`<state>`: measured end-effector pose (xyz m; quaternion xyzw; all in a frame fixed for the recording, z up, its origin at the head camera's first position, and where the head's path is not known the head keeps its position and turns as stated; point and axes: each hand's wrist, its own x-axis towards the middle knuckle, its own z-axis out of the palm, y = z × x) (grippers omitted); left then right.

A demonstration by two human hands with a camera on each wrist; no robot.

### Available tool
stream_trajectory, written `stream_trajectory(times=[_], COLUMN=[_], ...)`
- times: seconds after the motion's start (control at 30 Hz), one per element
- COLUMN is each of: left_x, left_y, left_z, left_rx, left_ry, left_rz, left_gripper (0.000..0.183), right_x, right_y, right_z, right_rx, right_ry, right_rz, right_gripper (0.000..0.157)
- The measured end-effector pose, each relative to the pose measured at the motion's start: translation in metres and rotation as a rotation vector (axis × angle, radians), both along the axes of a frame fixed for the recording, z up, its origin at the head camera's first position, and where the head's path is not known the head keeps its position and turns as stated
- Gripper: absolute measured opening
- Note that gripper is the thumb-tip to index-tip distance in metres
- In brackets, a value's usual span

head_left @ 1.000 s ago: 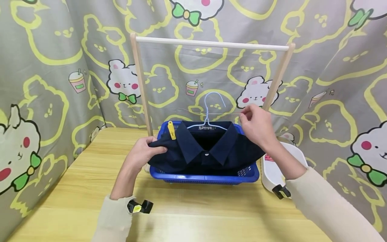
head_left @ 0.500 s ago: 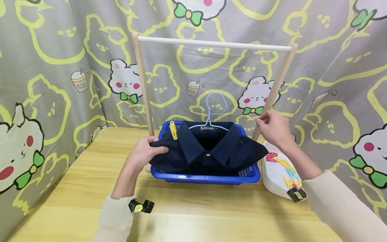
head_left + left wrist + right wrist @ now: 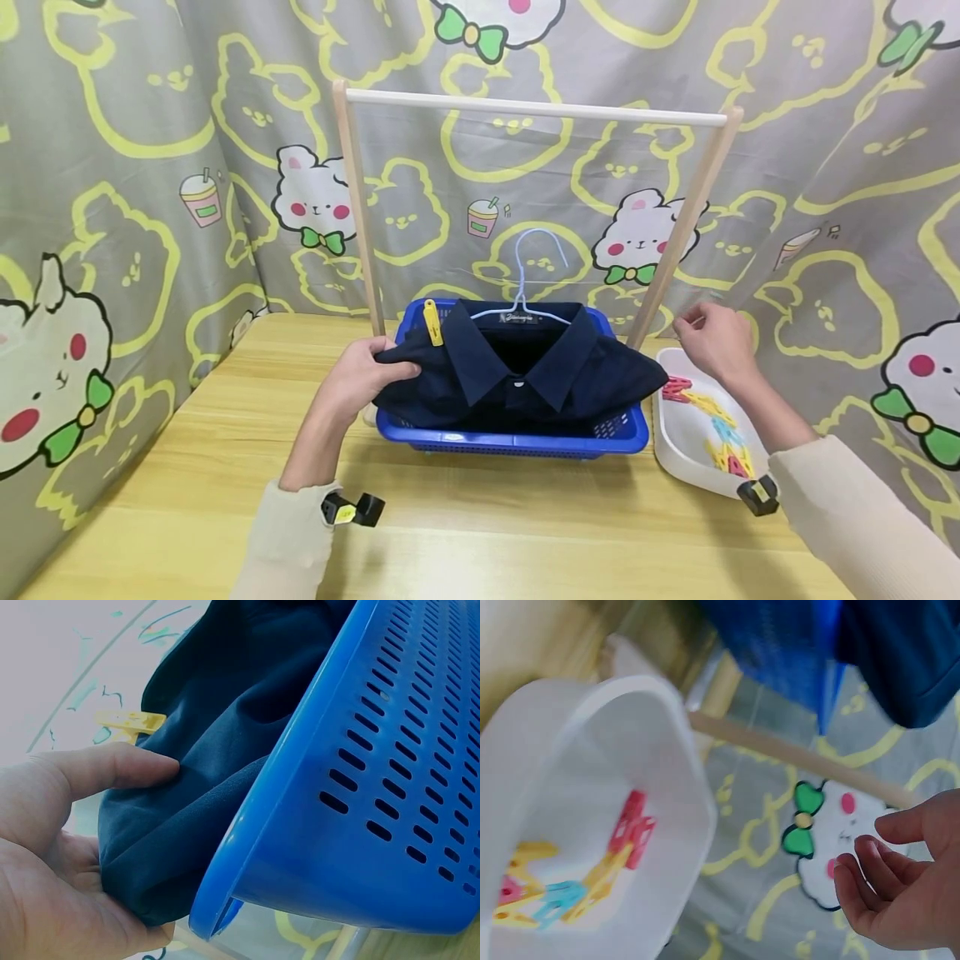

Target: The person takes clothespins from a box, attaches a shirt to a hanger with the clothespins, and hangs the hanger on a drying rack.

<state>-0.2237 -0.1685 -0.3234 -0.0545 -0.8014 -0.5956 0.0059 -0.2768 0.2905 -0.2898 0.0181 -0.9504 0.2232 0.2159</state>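
Observation:
A dark navy collared shirt (image 3: pixel 517 375) lies in a blue basket (image 3: pixel 510 443), its collar facing forward. The light-blue wire hanger (image 3: pixel 521 283) sits inside the collar, with its hook standing up. A yellow clothespin (image 3: pixel 432 323) stands at the shirt's left shoulder beside the collar. My left hand (image 3: pixel 358 377) grips that shoulder's outer end, thumb on top and fingers beneath the cloth, as the left wrist view shows. My right hand (image 3: pixel 900 877) holds nothing, its fingers loosely bent. It hovers over the back of a white tray (image 3: pixel 667 442), to the right of the basket.
Several red, yellow and blue clothespins (image 3: pixel 723 429) lie in the white tray. A wooden rack with a white top bar (image 3: pixel 536 106) rises behind the basket, its posts at either side. A patterned curtain (image 3: pixel 420 233) hangs behind the wooden table (image 3: pixel 465 533).
My right hand has moved right and down, from beside the shirt's right shoulder to over the tray. The left hand keeps its grip on the shirt.

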Motion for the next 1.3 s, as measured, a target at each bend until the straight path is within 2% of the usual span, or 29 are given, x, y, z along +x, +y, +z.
stream_trajectory(times=[0.17, 0.37, 0.67, 0.73, 0.97, 1.07, 1.3], left_x=[0.000, 0.000, 0.000, 0.000, 0.001, 0.001, 0.001], left_y=[0.000, 0.000, -0.001, -0.001, 0.000, 0.000, 0.000], left_z=[0.001, 0.002, 0.003, 0.003, 0.003, 0.002, 0.002], left_rx=[0.002, -0.001, 0.002, -0.005, -0.009, -0.003, 0.001], left_ry=[0.003, 0.008, 0.011, 0.011, 0.011, 0.004, 0.005], left_rz=[0.001, -0.001, 0.000, 0.001, 0.002, 0.000, 0.000], left_gripper=[0.026, 0.027, 0.026, 0.026, 0.026, 0.026, 0.027], right_x=[0.000, 0.005, 0.008, 0.010, 0.014, 0.015, 0.016], right_y=[0.016, 0.032, 0.051, 0.054, 0.059, 0.060, 0.062], right_z=[-0.015, -0.029, -0.040, -0.044, -0.060, -0.067, -0.079], right_rx=[0.023, 0.089, 0.229, 0.235, 0.155, 0.155, 0.184], right_ry=[-0.077, -0.213, -0.500, -0.572, -0.808, -0.856, -0.883], right_rz=[-0.008, 0.011, 0.021, 0.021, -0.034, -0.044, -0.033], right_gripper=[0.023, 0.027, 0.039, 0.040, 0.041, 0.040, 0.041])
